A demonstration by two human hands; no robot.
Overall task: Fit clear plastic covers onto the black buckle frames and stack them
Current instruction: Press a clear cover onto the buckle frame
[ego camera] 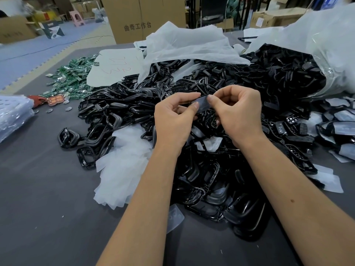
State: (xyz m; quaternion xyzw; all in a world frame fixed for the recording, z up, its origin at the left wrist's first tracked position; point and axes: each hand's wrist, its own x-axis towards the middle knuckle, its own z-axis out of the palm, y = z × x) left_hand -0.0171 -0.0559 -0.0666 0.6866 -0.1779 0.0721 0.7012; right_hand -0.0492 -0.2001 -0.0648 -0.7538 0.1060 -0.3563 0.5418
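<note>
Both hands, left hand (pixel 173 120) and right hand (pixel 238 114), pinch one clear cover (pixel 202 103) over a frame (barely visible) above the black pile (pixel 211 179), seemingly aligning edges for pressing.

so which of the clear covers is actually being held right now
The clear cover pinched between the left hand and right hand, raised above the black frames; the other covers lie loose on the table.

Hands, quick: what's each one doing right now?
Left hand: closed, pinching the left end of the clear cover.
Right hand: closed, pinching the same cover's right end. Whether a black frame sits behind it cannot be told.
</note>
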